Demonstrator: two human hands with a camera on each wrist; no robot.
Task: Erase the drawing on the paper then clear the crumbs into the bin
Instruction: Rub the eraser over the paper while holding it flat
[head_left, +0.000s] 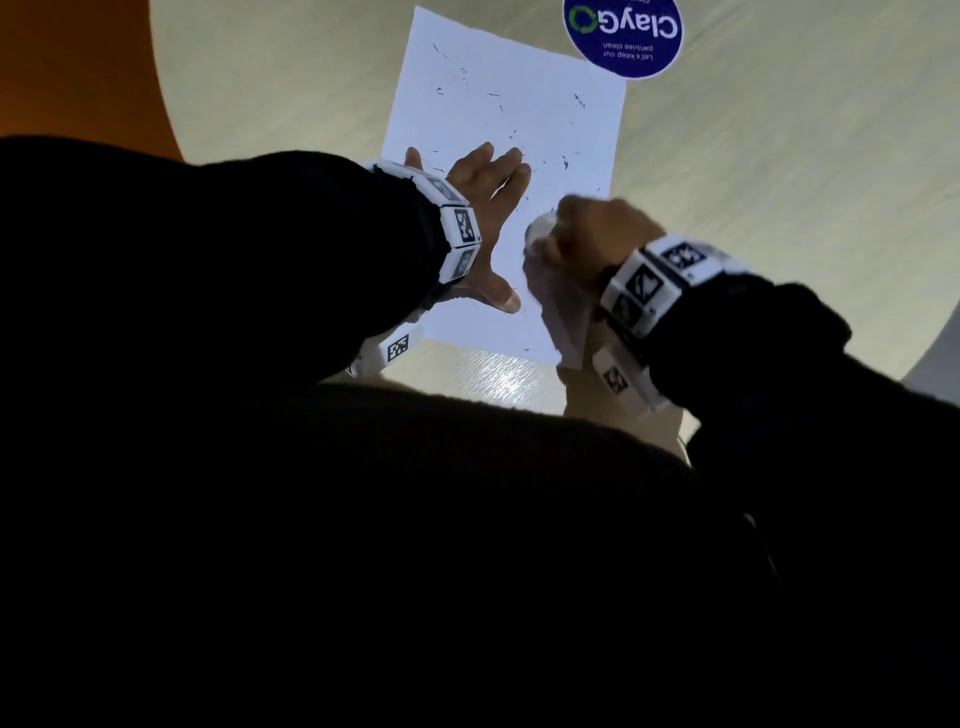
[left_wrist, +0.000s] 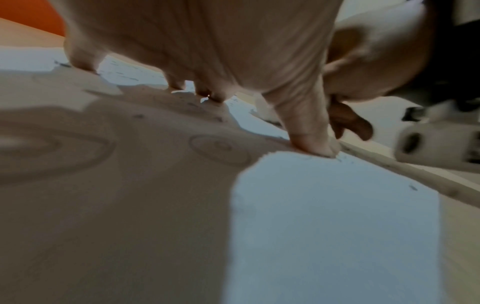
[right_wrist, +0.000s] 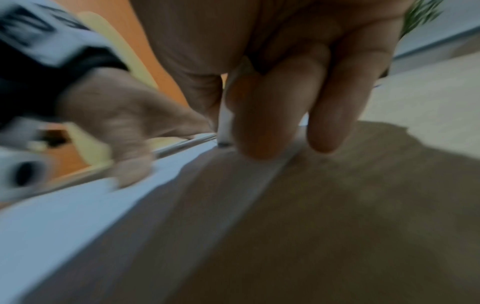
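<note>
While left hand (head_left: 480, 179) lies flat, fingers spread, pinning paper (head_left: 519, 78), right hand (head_left: 597, 234) pinches eraser (right_wrist: 224, 127); hard stroke risks creasing sheet, flicking crumbs (head_left: 501, 109) beyond fingertips onto desk (head_left: 779, 208).

far half of white paper sheet (head_left: 498, 98) open, only scattered dark eraser crumbs (head_left: 467, 83), near half blocked by flat left hand (head_left: 480, 176) and fisted right hand (head_left: 597, 234), pale round bench (head_left: 753, 182) free right of sheet, blue round sticker (head_left: 623, 36) flat beyond far corner

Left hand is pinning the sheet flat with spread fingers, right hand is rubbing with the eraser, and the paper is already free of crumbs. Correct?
Not quite: the paper is not crumb-free. The head view shows dark eraser crumbs scattered over it. The rest holds: the left hand lies spread on the sheet and the right hand grips the eraser.
</note>
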